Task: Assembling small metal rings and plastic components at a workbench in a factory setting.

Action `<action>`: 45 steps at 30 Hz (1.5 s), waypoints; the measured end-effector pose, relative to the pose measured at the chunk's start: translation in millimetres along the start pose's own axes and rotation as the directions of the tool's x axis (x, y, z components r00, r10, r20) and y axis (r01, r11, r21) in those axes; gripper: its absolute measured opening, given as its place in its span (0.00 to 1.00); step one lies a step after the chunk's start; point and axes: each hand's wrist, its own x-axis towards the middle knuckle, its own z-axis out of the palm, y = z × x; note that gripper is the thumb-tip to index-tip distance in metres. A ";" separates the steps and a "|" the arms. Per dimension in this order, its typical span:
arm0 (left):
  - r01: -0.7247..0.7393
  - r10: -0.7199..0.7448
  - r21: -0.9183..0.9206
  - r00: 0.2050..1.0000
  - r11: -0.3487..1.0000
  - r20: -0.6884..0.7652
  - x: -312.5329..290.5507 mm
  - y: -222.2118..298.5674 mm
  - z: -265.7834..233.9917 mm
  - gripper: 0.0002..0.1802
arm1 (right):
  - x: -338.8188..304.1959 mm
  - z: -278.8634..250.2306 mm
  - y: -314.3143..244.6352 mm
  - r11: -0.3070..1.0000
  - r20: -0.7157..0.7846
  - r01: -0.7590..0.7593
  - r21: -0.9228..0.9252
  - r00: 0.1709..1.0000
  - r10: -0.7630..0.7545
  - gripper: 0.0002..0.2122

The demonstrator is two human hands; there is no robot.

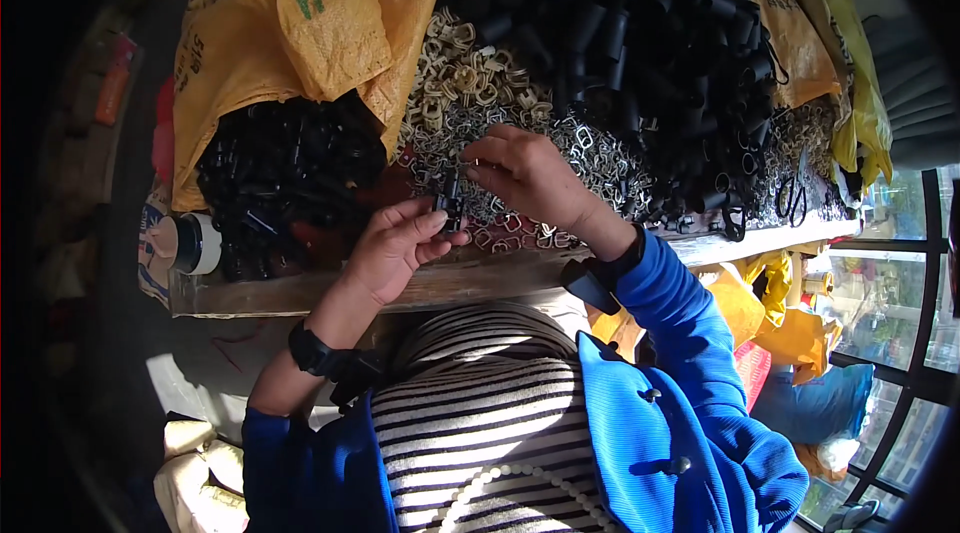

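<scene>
My left hand holds a small black plastic part between thumb and fingers, just above the table's near edge. Close over the top of that part, my right hand is closed in a pinch; whatever sits at its fingertips is too small to name. Under and beyond both hands lies a heap of small silvery metal rings. Cream-coloured loops are piled behind it. To the left, black plastic parts spill from the mouth of a yellow woven sack.
A large mound of black tube-like pieces fills the table's far right. At the left corner stands a round white-and-black container. The wooden table edge runs in front of my body. Bags lie below right, beside a window.
</scene>
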 end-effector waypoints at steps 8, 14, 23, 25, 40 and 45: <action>-0.111 0.092 -0.125 0.984 0.986 -0.152 -31.4 2.5 -25.1 0.11 | 62.1 52.6 34.4 0.776 0.056 -0.023 -0.630 0.996 0.075 0.06; -0.114 0.080 -0.189 0.980 0.975 -0.183 -36.2 0.5 -39.3 0.10 | 55.2 25.1 19.7 0.942 -0.004 -0.018 -0.336 1.000 0.017 0.05; -0.099 0.083 -0.168 0.992 0.981 -0.099 -28.0 4.4 -16.9 0.10 | 17.1 8.2 -52.2 0.876 0.181 -0.241 0.417 0.967 0.180 0.06; -0.118 0.104 -0.182 0.991 0.976 -0.088 -30.7 3.7 -8.2 0.10 | 10.1 9.7 -56.6 0.871 0.175 -0.215 0.441 0.973 0.151 0.07; -0.157 0.143 -0.104 0.981 0.982 -0.134 -50.8 -33.5 15.4 0.12 | -39.2 21.0 -64.8 0.768 0.317 -0.301 0.565 0.939 0.134 0.06; -0.089 0.088 -0.034 0.995 0.995 -0.048 -42.2 -47.7 41.2 0.12 | -62.3 -4.0 -54.2 0.871 0.295 -0.245 0.427 0.948 0.122 0.06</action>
